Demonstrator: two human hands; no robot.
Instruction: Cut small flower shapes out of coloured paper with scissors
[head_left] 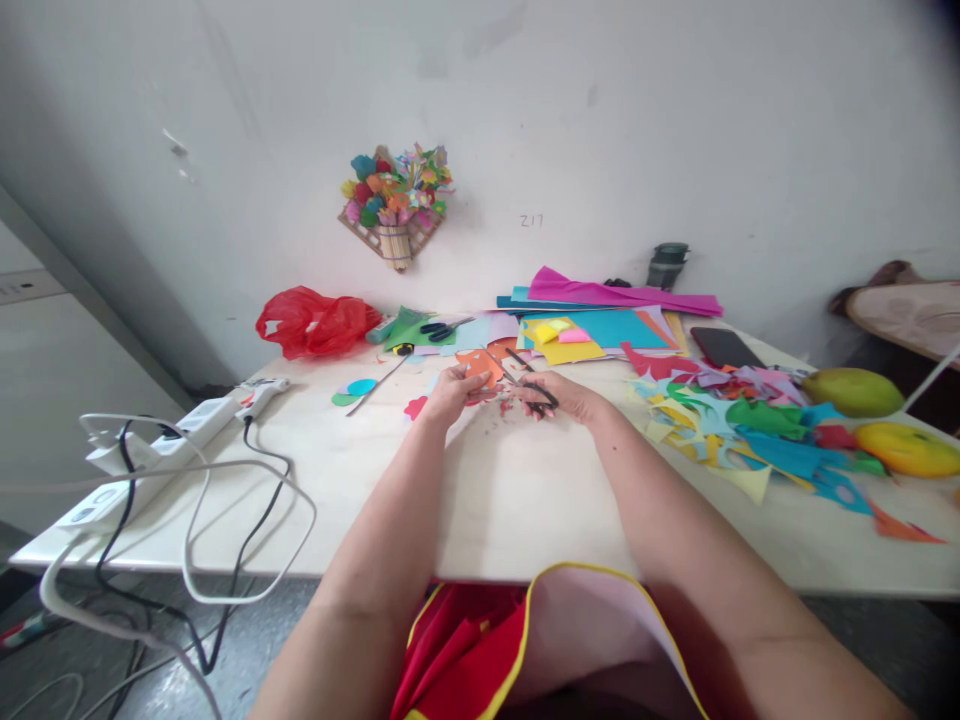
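Observation:
My left hand (pixel 454 392) pinches a piece of orange paper (pixel 481 366) above the middle of the table. In my right hand (pixel 568 396) is a pair of scissors (pixel 541 394) with dark handles, its blades pointing left toward the orange paper. Whether the blades touch the paper I cannot tell. Small red and dark scraps (pixel 501 412) lie on the table below the hands. A red flower-shaped cutout (pixel 415 407) sits just left of my left hand. Blue and green paper circles (pixel 361 387) lie farther left, beside a thin strip.
Paper scraps (pixel 780 450) spread across the right, near a green mango (pixel 852 391), a yellow mango (pixel 909 449) and a phone (pixel 726 348). Coloured sheets (pixel 615 329) and another pair of scissors (pixel 444 328) lie at the back. A red plastic bag (pixel 319 322) and a cabled power strip (pixel 150 470) occupy the left.

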